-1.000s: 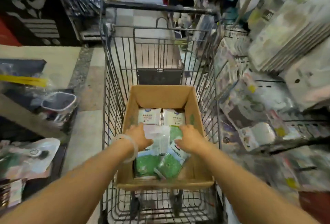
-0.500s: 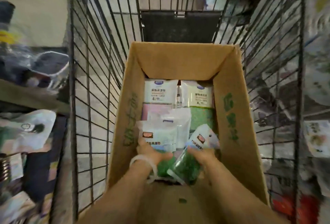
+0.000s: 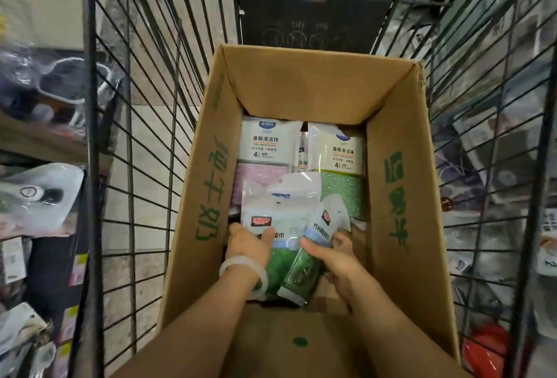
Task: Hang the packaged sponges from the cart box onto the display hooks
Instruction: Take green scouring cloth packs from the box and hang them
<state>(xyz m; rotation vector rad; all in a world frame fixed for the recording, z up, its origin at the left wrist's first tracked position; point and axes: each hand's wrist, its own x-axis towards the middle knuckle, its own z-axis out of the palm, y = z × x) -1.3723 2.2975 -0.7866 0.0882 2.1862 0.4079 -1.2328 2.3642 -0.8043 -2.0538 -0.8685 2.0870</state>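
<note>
An open cardboard box (image 3: 401,197) stands inside a wire cart (image 3: 126,124). Both my hands are down in its near end. My left hand (image 3: 250,245), a pale bangle on the wrist, grips a flat green sponge pack (image 3: 280,227) with a white header. My right hand (image 3: 334,257) holds a second green sponge pack (image 3: 307,266), tilted up on its edge. Behind them lie a pink sponge pack (image 3: 265,151) on the left and a green one (image 3: 343,172) on the right, both face up. No display hooks are in view.
The cart's wire sides close in on the left and right, with a dark panel (image 3: 313,13) at the far end. Blurred packaged goods (image 3: 39,197) lie outside the cart on the left and a rack of wares (image 3: 497,166) shows through the right side.
My head has dropped closer over the box. Both hands have slid toward the near end and closed on the two green packs; the right one is tipped up.
</note>
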